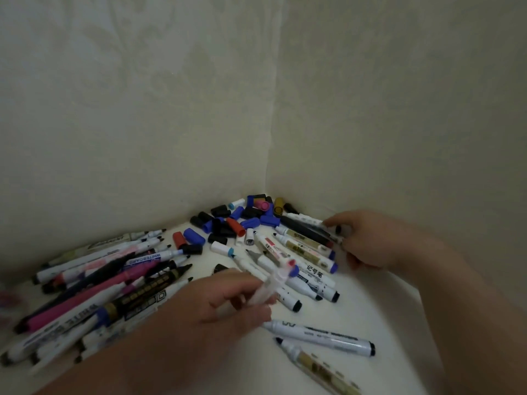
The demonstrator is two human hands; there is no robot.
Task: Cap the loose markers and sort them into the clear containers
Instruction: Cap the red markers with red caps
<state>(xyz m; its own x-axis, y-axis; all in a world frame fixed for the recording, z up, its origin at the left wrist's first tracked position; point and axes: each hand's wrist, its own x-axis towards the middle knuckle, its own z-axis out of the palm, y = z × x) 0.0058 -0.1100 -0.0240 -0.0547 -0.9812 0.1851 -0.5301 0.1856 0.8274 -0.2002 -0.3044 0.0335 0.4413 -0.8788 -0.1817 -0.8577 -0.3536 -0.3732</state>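
Observation:
My left hand point(228, 300) pinches a pale, blurred marker point(273, 283) with a red tip, lifted just above the white table. My right hand point(368, 240) reaches to the right-hand group of markers point(302, 252) by the wall, its fingers curled around the ends of a dark marker point(308, 230) and its neighbours. Several loose caps point(236, 220) in blue, black, red and pink are heaped in the corner. A large pile of uncapped markers point(108, 277) lies at the left. No clear container is in view.
Two cream walls meet in a corner right behind the caps. Two more markers point(319, 334) lie on the white table point(368, 306) near the front. The table's right edge runs diagonally under my right forearm.

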